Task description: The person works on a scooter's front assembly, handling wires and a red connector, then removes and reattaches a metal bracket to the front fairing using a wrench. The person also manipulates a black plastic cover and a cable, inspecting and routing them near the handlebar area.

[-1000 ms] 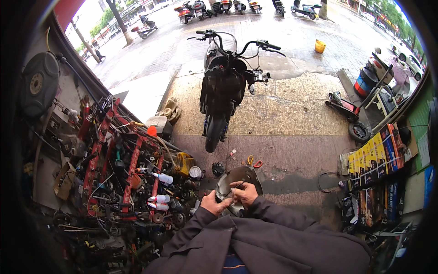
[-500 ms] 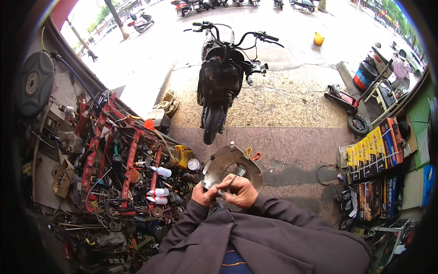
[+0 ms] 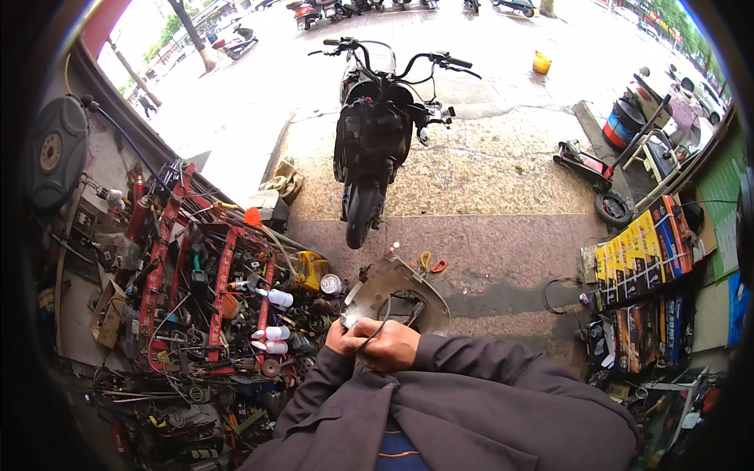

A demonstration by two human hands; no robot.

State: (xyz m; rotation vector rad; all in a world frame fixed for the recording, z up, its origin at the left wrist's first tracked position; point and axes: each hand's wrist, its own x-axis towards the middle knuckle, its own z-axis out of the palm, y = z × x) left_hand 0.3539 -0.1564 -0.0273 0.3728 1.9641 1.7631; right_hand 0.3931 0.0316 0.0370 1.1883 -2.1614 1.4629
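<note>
Close in front of me is a curved, pale grey scooter cover (image 3: 433, 304) with a large opening in its middle, its inner side facing up. My left hand (image 3: 339, 338) is closed on the cover's near left edge. Right beside it, my right hand (image 3: 390, 346) is closed in a pinch around a thin dark cable (image 3: 386, 312), which loops up over the opening. The two hands touch each other. What lies between their fingertips is hidden.
Ahead stands a dark, partly stripped scooter (image 3: 373, 145). Orange-handled scissors (image 3: 433, 264) lie beyond the cover. Cluttered tools and a red metal rack (image 3: 224, 302) fill the left side. Stacked yellow boxes (image 3: 640, 255) and a floor jack (image 3: 585, 163) stand at right.
My right hand has shifted slightly left and down, and its back now faces up more. The cable now arcs higher over the cover, which has tilted a little.
</note>
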